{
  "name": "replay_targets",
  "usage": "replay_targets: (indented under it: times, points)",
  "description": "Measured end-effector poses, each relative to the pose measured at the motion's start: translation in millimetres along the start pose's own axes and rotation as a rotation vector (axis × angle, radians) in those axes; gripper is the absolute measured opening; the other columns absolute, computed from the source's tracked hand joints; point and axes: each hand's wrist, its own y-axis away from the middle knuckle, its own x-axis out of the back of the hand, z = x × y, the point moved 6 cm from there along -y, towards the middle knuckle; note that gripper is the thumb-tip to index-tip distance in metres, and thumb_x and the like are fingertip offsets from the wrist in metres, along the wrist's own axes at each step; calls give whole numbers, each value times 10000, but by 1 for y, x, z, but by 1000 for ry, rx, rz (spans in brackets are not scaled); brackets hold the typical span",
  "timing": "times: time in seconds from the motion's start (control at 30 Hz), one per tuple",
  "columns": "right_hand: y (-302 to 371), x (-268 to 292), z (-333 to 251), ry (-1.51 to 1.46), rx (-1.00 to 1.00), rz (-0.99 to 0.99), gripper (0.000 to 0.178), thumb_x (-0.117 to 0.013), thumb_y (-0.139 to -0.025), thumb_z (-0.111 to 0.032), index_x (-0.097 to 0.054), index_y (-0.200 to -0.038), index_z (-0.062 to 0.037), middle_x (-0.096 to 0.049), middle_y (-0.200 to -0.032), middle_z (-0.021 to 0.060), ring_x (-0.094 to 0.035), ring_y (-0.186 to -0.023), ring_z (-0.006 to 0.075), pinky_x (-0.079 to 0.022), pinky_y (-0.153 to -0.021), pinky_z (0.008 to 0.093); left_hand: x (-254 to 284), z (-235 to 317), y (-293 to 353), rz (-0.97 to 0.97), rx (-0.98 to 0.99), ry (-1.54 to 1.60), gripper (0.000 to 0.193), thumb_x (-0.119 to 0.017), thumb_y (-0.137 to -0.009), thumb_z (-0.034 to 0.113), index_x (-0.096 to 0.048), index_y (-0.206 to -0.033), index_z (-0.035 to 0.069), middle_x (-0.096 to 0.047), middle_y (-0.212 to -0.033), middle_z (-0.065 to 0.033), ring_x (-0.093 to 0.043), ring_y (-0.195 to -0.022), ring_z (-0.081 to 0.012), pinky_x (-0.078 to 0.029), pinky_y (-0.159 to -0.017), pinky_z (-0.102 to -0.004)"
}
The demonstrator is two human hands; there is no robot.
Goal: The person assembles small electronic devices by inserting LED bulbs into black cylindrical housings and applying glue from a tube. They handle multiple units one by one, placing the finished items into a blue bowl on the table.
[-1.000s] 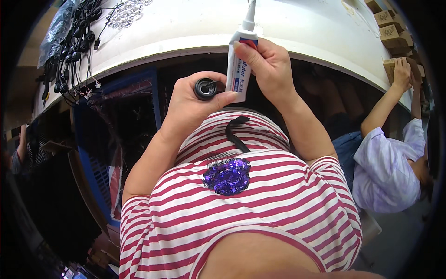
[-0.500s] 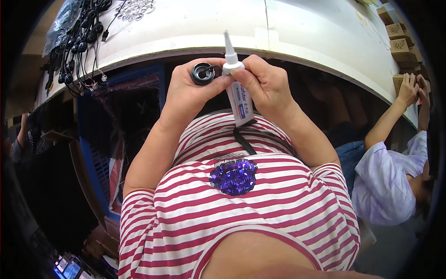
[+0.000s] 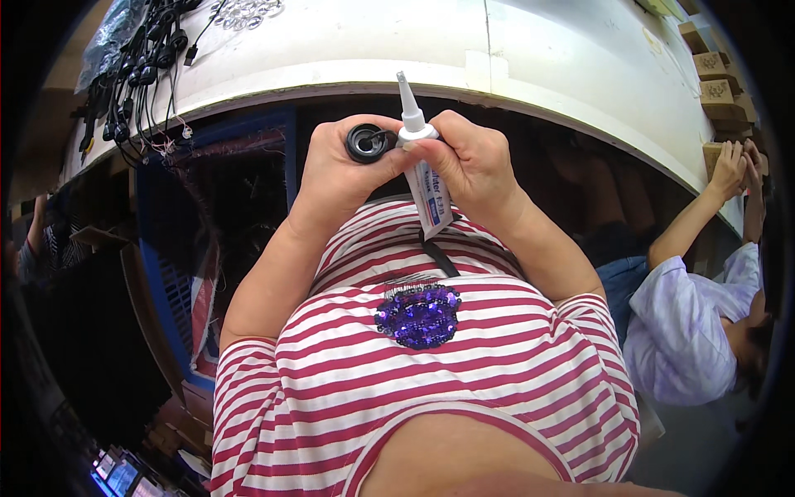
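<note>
While your left hand [image 3: 333, 166] grips a black cylinder [image 3: 356, 153] and right hand [image 3: 476, 161] a tube [image 3: 428, 195], positioning seems in hand; next needs steadiness.

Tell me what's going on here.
A person in a striped shirt holds a black round part in the left grip and a white tube in the right grip, side by side. The tube's nozzle points toward the white table. Black cables lie on it at left; at right, a co-worker reaches to a small box.

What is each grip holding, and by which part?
The right grip holds the white squeeze tube just below its nozzle; the left grip holds a round black hollow fitting around its side.
</note>
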Motion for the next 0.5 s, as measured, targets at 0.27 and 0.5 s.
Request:
replay_targets:
  times: [0.27,0.5]
  points:
    - [-2,1,-5,-17,22,-8,240,-589,-837,-223,-519,-701,-38,-499,-541,98,-515,-452,217,-400,-414,293,1,-2,0,-26,-20,65,191,-697,-729,74,-633,-875,-32,-636,-726,-70,-612,-676,-98,-504,-627,-212]
    - [-5,5,-7,-46,-7,-31,240,-585,-844,-221,-529,-702,-36,-512,-549,93,-512,-446,201,-405,-417,283,-1,1,-1,-62,26,79,209,-681,-730,53,-613,-909,-30,-633,-787,-56,-605,-740,-94,-494,-700,-221]
